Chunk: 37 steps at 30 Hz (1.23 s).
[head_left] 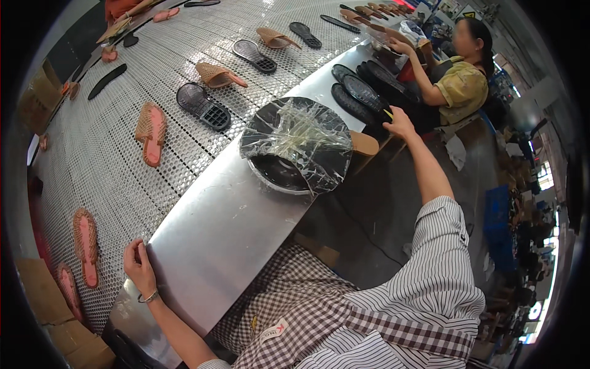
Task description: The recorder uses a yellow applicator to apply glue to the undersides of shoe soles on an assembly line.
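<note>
Beside a stack of black shoe soles, my right hand is closed on a thin yellow stick-like thing; its kind is too small to tell. My left hand rests at the edge of the metal ledge, fingers loosely bent and apart, with nothing seen in it. Between my hands a round black pan, partly covered with crumpled clear film or dried glue, sits on the ledge. A tan sole-shaped piece sticks out from its right side.
A perforated conveyor carries woven tan slippers with pink insoles and loose black soles. A co-worker in a yellow top handles a piece at the far right. Cardboard boxes stand at left, a blue crate at right.
</note>
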{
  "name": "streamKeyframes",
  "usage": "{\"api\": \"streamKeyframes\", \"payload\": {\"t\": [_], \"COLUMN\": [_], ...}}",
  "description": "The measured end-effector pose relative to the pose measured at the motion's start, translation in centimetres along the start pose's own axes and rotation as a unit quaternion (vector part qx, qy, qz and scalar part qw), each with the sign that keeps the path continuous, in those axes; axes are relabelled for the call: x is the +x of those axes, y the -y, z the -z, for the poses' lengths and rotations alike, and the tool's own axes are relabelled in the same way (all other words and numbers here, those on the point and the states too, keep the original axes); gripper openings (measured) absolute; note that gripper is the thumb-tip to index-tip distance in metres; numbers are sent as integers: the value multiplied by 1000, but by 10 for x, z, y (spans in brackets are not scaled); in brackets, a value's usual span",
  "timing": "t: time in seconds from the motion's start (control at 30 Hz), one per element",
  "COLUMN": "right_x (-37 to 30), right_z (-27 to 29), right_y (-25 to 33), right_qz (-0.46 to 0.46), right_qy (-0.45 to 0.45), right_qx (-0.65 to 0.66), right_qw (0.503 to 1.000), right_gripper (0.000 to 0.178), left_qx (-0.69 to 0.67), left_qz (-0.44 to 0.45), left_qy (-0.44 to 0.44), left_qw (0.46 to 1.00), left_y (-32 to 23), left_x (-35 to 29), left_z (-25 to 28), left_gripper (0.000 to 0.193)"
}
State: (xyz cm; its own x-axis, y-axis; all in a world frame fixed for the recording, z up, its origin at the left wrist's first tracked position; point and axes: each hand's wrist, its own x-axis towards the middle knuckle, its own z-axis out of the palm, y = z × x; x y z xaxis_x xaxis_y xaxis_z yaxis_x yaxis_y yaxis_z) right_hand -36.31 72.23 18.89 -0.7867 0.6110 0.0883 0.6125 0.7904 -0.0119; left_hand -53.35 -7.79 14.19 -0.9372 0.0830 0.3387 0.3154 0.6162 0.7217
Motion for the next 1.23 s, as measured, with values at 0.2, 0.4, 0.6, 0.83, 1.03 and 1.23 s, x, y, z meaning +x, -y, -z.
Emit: {"api": "streamKeyframes", "payload": {"t": [0.2, 0.4, 0.6, 0.83, 1.03, 1.23], "right_x": [-2, 23, 8, -93, -124, -94], "right_z": [11, 52, 116, 175, 139, 103], "right_y": [35, 43, 157, 397, 556, 601], "right_qz": [-58, -45, 108, 377, 400, 432], "right_qy": [17, 45, 24, 200, 252, 108], "right_qx": [-19, 107, 233, 231, 277, 284], "right_qw": [998, 992, 966, 874, 837, 849], "right_gripper": [86, 75, 73, 67, 74, 86], "left_qx": [27, 44, 68, 10, -17, -45], "left_qz": [-11, 12, -17, 17, -2, 4], "left_qy": [1, 11, -19, -28, -45, -36], "left_qw": [1000, 999, 997, 999, 999, 998], "left_y": [-1, -8, -3, -3, -1, -1], "left_x": [1, -1, -2, -3, -4, -4], "left_z": [8, 11, 18, 16, 15, 13], "left_gripper": [13, 12, 12, 10, 10, 12]}}
